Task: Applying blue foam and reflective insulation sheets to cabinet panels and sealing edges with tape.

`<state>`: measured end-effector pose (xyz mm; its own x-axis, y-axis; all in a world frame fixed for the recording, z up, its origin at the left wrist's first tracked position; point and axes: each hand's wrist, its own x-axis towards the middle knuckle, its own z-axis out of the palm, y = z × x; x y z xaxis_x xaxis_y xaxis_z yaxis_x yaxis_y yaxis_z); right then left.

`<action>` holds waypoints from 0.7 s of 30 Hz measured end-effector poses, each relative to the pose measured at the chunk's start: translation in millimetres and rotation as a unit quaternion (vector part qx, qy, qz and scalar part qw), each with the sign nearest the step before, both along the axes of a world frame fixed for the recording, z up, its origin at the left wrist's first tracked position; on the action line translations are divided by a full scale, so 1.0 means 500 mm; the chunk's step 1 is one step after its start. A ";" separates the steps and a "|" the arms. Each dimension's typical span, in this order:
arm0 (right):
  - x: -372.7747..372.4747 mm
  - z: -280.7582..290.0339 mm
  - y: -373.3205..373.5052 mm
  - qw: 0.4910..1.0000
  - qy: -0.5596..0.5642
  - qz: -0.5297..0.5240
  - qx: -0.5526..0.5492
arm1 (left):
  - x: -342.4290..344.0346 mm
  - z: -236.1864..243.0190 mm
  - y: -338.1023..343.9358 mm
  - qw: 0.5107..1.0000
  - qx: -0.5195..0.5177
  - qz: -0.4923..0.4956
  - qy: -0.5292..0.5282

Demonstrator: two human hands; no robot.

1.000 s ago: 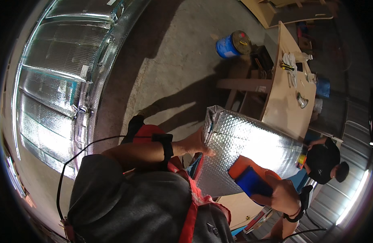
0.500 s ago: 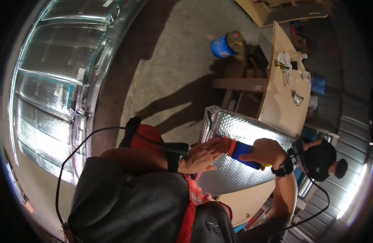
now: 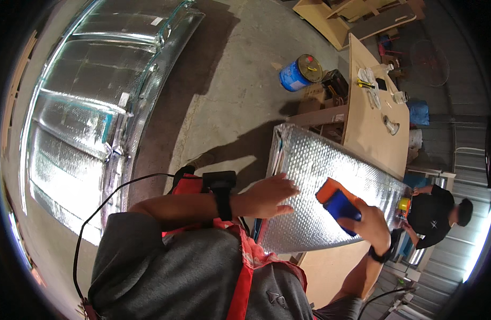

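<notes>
On the wooden table: the foil-covered panel lay with its left end past the surface's left edge.
Left hand: it reached over the panel's left edge, thumb apart from the fingers; I couldn't tell whether it touched.
Right hand: fingers clamped on a blue-and-orange pad over the panel.
Co-worker: stood by its right end.

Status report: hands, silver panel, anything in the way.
Right hand gripping blue-and-orange pad over silver panel. Left hand open at panel's left end, contact unclear. Co-worker at right end.
</notes>
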<state>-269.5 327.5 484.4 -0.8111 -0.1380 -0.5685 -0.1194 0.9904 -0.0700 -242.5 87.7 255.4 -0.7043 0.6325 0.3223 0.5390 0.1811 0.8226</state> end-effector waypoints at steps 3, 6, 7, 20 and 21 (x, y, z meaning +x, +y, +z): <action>0.152 0.018 0.039 0.985 -0.036 -0.083 -0.144 | 0.074 0.088 -0.004 0.835 0.268 -0.094 -0.471; 0.241 0.001 0.044 0.966 -0.148 -0.099 -0.188 | 0.176 0.095 0.030 0.714 0.366 -0.113 -0.587; 0.275 -0.022 0.048 0.965 -0.101 -0.054 -0.234 | 0.200 0.108 0.031 0.614 0.403 -0.131 -0.666; 0.200 0.010 -0.097 0.969 -0.174 0.121 -0.126 | 0.311 -0.094 -0.169 0.706 0.447 0.322 -0.446; 0.172 0.004 -0.153 0.964 -0.201 0.128 -0.117 | 0.295 -0.160 -0.179 0.707 0.464 0.312 -0.433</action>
